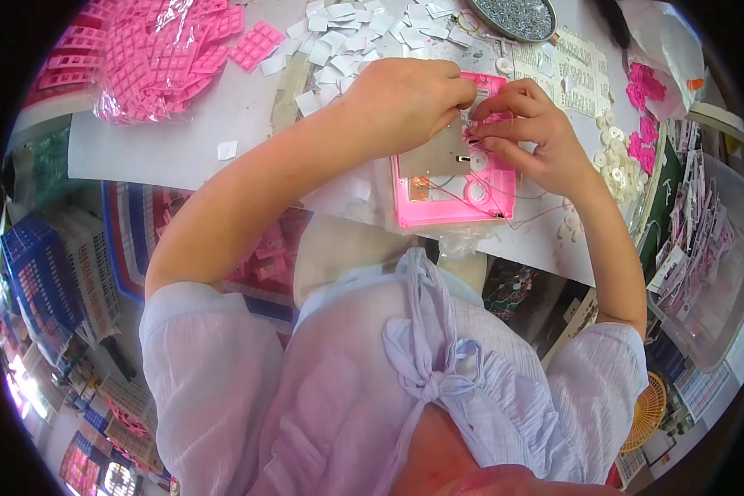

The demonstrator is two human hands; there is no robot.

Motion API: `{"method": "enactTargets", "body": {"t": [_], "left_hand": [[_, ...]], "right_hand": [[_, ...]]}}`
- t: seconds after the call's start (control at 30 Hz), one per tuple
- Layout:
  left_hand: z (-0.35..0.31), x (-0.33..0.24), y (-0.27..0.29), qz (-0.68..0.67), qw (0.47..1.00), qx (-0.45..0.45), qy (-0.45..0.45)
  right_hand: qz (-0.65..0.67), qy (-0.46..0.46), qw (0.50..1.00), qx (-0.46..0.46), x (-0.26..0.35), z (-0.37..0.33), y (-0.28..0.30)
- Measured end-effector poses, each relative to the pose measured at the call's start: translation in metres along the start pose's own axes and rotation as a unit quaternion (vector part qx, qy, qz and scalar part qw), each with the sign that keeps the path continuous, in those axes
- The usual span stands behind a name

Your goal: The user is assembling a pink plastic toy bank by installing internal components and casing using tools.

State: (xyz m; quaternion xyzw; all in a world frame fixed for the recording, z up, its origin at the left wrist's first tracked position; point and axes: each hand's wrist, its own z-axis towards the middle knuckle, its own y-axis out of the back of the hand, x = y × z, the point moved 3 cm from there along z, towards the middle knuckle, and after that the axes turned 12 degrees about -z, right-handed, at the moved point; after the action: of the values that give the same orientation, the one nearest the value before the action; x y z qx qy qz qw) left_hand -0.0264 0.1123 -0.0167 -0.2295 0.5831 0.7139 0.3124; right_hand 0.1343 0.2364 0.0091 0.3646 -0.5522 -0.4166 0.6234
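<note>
A pink plastic casing (403, 211) lies open on the table in front of me, with a flat grey-brown board (430, 157) set into it. Thin wires (537, 217) run from its near edge, and white round parts show inside. My left hand (409, 103) reaches over the casing's far left side, its fingers curled closed; whatever is between them is hidden. From the right comes my right hand (533, 132), thumb and fingers pinched together over the casing's middle beside the board. Something small and dark shows at those fingertips, too small to name.
Bagged pink keypad pieces (161, 58) are heaped at far left. White paper squares (347, 37) are scattered behind the casing. A round tray of small metal parts (517, 18) sits at the back; white round pieces (616, 161) and pink parts (643, 87) lie right. A clear bin (711, 273) stands beyond.
</note>
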Motion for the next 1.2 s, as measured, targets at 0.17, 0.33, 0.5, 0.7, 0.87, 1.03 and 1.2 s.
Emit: {"method": "enactTargets", "body": {"t": [0.17,0.33,0.5,0.7,0.87,1.03,1.2], "left_hand": [[0.003,-0.001,-0.001,0.005,1.000,0.008,0.005],[0.001,0.000,0.001,0.006,1.000,0.008,0.002],[0.006,0.011,0.020,-0.098,0.988,-0.117,0.003],[0.003,0.025,0.046,0.045,0.964,-0.122,0.233],[-0.001,0.025,0.020,-0.004,0.986,-0.142,0.086],[-0.008,0.000,0.021,-0.003,0.979,-0.201,0.025],[-0.013,-0.007,0.020,-0.114,0.971,-0.188,0.092]], "right_hand": [[-0.082,0.015,0.996,-0.015,0.008,-0.001,-0.004],[0.032,-0.044,0.998,-0.008,0.000,0.001,-0.001],[-0.180,-0.016,0.979,-0.099,0.028,-0.004,-0.017],[-0.192,-0.058,0.979,-0.040,0.041,0.001,-0.010],[-0.070,-0.090,0.989,-0.099,0.023,0.012,0.004],[0.042,-0.172,0.967,-0.183,0.015,0.031,-0.007],[0.006,-0.113,0.966,-0.234,0.024,0.035,-0.005]]}}
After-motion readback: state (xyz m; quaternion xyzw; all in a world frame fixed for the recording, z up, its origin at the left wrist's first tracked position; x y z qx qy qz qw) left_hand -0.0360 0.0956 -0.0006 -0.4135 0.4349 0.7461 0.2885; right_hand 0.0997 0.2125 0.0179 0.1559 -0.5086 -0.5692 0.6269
